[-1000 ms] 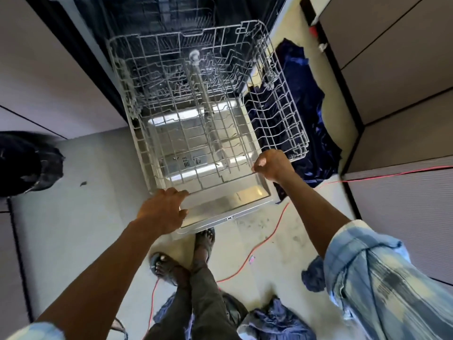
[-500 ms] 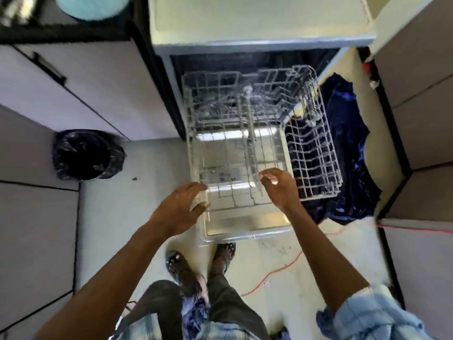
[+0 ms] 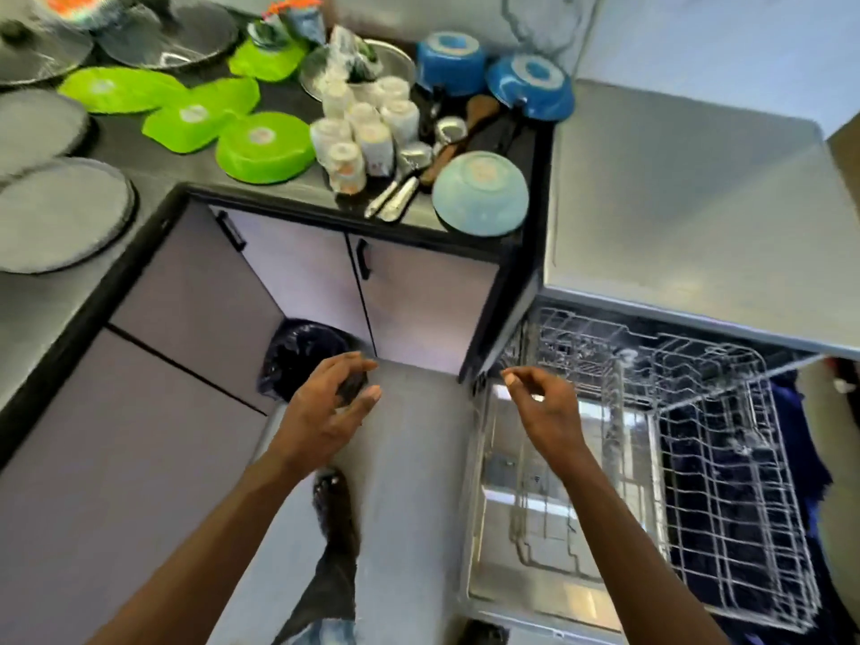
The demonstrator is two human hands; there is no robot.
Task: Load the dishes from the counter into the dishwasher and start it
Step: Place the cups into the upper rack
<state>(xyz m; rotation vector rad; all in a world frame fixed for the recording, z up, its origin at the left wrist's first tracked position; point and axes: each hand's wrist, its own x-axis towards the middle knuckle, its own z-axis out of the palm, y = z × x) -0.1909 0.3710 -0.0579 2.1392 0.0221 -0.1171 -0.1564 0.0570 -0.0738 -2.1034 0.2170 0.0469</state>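
The dishwasher (image 3: 675,188) stands open at the right, its door (image 3: 535,593) down and an empty wire rack (image 3: 726,495) pulled out over it. Dishes crowd the dark counter (image 3: 288,193) at the upper left: several green plates (image 3: 263,146), several upturned cups (image 3: 367,128), two blue bowls (image 3: 530,86), a pale blue bowl (image 3: 479,193), a wooden spoon (image 3: 458,137) and metal utensils (image 3: 393,197). My left hand (image 3: 325,412) hovers over the floor, fingers loosely spread, holding nothing. My right hand (image 3: 544,407) hangs relaxed and empty at the rack's left edge.
Grey round trays (image 3: 56,211) and pan lids (image 3: 167,39) lie on the counter at far left. A bin with a black bag (image 3: 302,351) sits in the cabinet corner. Blue cloth (image 3: 800,435) lies on the floor to the right of the rack. My foot (image 3: 332,505) is below my hands.
Both hands have come off the rack's front edge and risen empty. The view has swung up and left, bringing the counter and its dishes into sight.
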